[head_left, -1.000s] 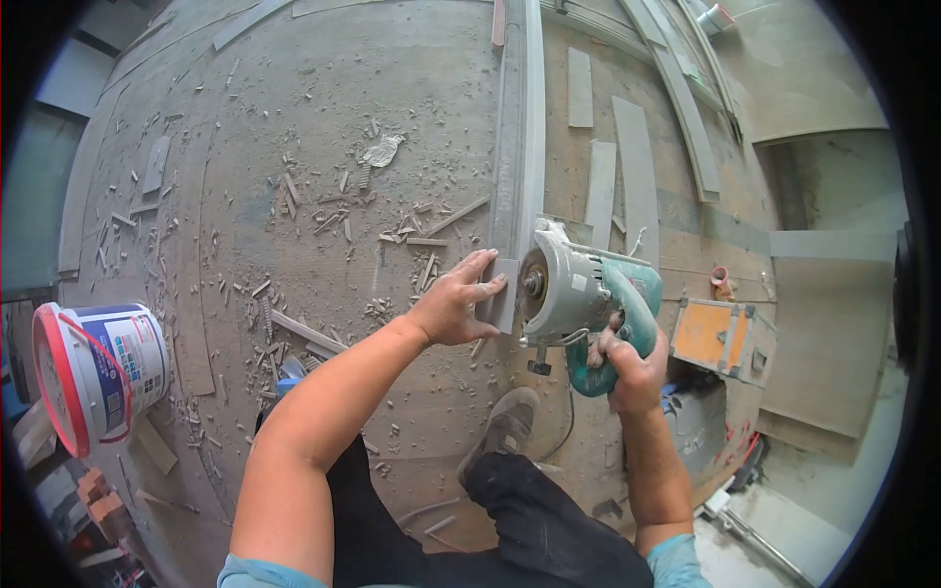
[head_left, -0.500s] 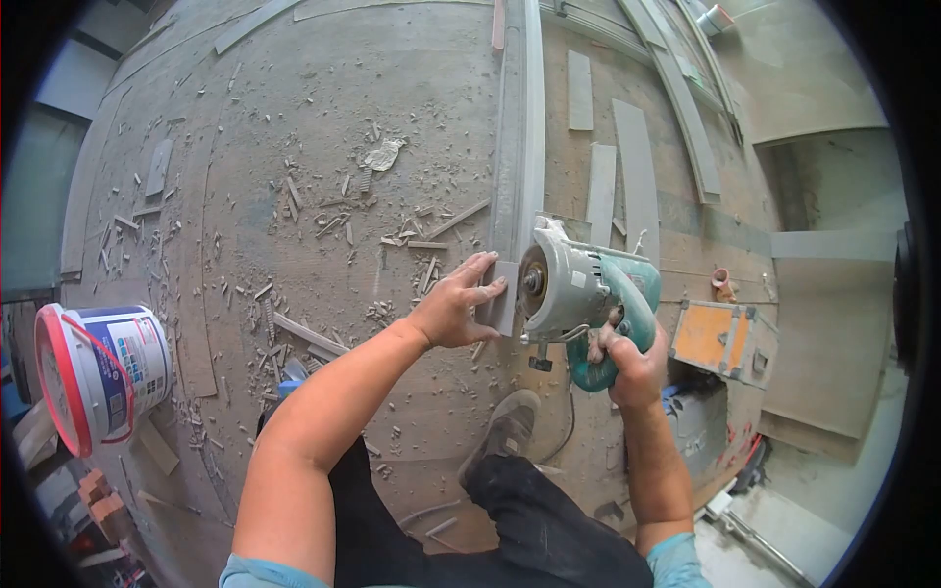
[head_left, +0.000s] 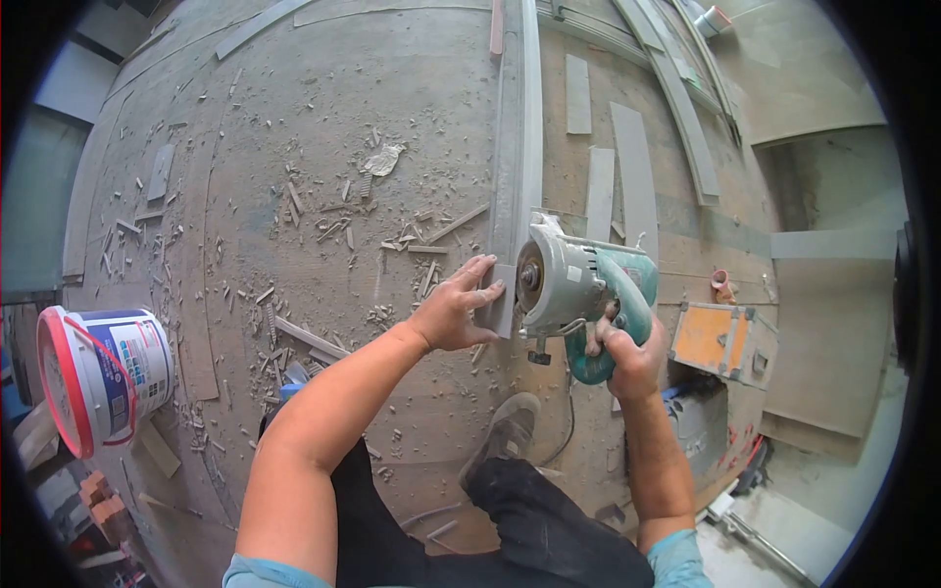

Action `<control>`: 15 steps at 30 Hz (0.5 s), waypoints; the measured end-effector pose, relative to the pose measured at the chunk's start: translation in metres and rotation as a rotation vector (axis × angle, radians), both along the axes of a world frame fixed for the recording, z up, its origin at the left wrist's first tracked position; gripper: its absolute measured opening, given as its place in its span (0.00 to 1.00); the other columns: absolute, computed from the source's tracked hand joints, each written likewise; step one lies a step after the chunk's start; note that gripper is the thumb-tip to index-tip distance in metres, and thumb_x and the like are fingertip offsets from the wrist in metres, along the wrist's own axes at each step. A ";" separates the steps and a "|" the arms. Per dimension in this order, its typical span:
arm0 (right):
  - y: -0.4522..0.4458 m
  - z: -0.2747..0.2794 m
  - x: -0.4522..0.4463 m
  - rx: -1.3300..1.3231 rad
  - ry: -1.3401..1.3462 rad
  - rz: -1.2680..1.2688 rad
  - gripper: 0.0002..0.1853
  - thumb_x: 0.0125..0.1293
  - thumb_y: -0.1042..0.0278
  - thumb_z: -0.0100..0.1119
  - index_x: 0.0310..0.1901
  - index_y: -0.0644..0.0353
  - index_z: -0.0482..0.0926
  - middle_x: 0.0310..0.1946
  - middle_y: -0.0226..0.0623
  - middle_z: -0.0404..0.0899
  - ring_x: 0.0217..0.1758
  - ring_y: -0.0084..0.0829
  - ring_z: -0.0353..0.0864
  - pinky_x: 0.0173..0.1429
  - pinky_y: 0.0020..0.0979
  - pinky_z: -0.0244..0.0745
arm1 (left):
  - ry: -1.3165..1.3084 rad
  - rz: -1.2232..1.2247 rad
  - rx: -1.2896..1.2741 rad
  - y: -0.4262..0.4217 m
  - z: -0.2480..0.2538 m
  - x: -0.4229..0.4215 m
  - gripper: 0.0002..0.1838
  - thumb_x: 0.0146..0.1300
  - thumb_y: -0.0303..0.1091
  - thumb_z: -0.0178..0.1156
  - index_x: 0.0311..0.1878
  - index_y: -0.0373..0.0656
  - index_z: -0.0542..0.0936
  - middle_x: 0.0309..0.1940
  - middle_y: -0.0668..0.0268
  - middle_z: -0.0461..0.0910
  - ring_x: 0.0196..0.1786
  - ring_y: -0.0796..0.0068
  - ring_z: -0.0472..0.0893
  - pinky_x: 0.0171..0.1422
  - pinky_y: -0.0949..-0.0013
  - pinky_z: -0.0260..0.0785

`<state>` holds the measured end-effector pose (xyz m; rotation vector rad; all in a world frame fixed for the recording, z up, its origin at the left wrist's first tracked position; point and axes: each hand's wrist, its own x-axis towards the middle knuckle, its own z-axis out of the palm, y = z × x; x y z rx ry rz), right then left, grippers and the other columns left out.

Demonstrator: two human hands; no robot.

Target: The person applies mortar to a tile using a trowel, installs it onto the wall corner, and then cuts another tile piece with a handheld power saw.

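Observation:
My right hand (head_left: 635, 361) is wrapped round the teal rear handle of a circular saw (head_left: 588, 279), which has a grey, dusty blade guard. The saw stands beside the long pale guide rail (head_left: 530, 127), near its close end. My left hand (head_left: 459, 309) grips a short grey tile strip (head_left: 499, 302), fingers over its far part and thumb at its near edge. This strip lies just left of the saw's guard, and I cannot tell whether the two touch. Beneath the saw, the blade's cutting edge is hidden.
Grey offcuts (head_left: 429, 230) and chips litter the board on the left. Several long strips (head_left: 637, 176) lie to the right of the rail. A white bucket with a red rim (head_left: 123, 363) lies tipped at left; an orange-and-grey case (head_left: 711, 338) stands at right. My shoe (head_left: 508, 431) is below the saw.
Very little differs. My right hand and the saw's rear handle sit slightly higher in view; my left hand stays on the tile strip.

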<state>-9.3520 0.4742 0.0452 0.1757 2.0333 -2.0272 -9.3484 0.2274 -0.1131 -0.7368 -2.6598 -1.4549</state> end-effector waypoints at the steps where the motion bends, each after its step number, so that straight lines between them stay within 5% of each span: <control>1: 0.000 -0.001 0.000 0.010 -0.004 0.003 0.16 0.54 0.72 0.56 0.45 0.68 0.70 0.25 0.35 0.72 0.26 0.27 0.73 0.35 0.28 0.72 | 0.002 0.002 0.002 0.000 0.000 0.000 0.41 0.33 0.40 0.82 0.58 0.44 0.80 0.71 0.45 0.62 0.72 0.42 0.64 0.74 0.55 0.63; 13: -0.003 -0.012 -0.008 0.085 0.028 -0.036 0.12 0.57 0.78 0.55 0.44 0.69 0.73 0.26 0.34 0.74 0.25 0.25 0.74 0.32 0.27 0.72 | 0.013 -0.002 -0.002 0.001 0.004 0.001 0.42 0.33 0.40 0.82 0.59 0.44 0.80 0.70 0.43 0.63 0.73 0.43 0.63 0.75 0.54 0.62; 15: 0.003 -0.001 -0.004 -0.062 -0.024 -0.179 0.13 0.57 0.76 0.56 0.45 0.68 0.73 0.27 0.33 0.74 0.25 0.25 0.74 0.32 0.28 0.72 | 0.043 -0.013 -0.001 -0.001 0.000 -0.002 0.43 0.34 0.40 0.82 0.60 0.44 0.79 0.69 0.42 0.63 0.73 0.42 0.64 0.74 0.54 0.62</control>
